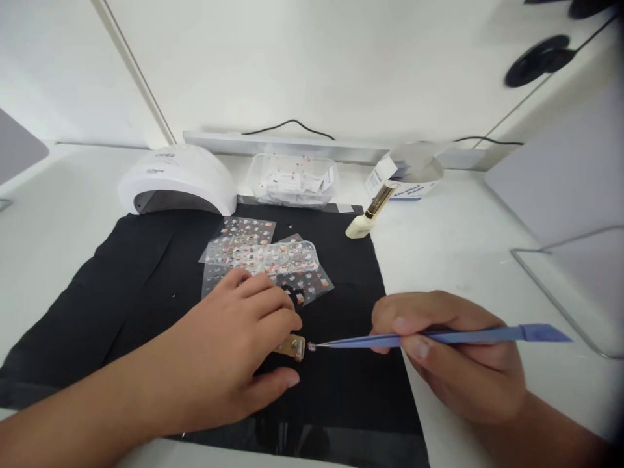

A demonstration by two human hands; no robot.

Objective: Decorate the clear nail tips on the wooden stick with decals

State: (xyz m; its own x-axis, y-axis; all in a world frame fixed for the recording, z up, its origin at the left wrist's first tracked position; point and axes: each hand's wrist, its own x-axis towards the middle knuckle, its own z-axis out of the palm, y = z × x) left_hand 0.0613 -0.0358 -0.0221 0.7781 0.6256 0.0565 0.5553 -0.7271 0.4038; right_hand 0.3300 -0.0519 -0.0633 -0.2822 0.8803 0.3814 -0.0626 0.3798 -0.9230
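My left hand (238,344) is curled over a small gold-coloured strip with a clear, shiny end (295,347). That strip sticks out between the fingers and thumb, its other end hidden under the palm. In my right hand (453,351) are blue tweezers (439,337), held like a pen with the points to the left. At their points is a tiny pinkish sticker-like piece (312,347), just right of the strip's shiny end and seemingly apart from it. Clear sheets of small printed stickers (307,286) lie overlapped beyond my left fingers, a clear plastic piece (292,255) on top.
A black mat (146,286) covers part of the white table (463,260). At the back stand a white nail lamp (180,172), a clear tub of packets (292,182) and an alcohol pads box (414,182). A pale yellow polish bottle (363,224) stands at the mat's right edge.
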